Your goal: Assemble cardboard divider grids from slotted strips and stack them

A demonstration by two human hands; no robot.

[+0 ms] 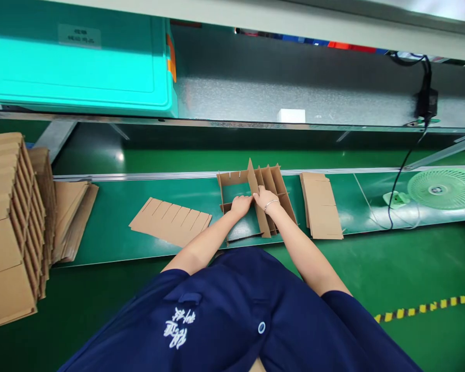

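A partly assembled cardboard divider grid (281,186) stands on the green work surface in front of me. Several upright strips fill its right side, while its left side is a wide open frame. My right hand (265,199), with a bracelet at the wrist, is closed on an upright cardboard divider (253,178) that rises above the others. Close beside it, my left hand (241,206) has its fingers wrapped over the long middle strip of the grid. To the left lies a flat slotted cardboard sheet (170,221). A stack of cardboard strips (322,206) rests to the right.
Finished-looking folded cardboard grids (8,232) are piled at the far left, near more flat cardboard pieces (72,217). A teal lidded bin (77,62) and a small white block (292,115) sit on the metal shelf. At right are a green fan (444,189) and a hanging black cable (405,160).
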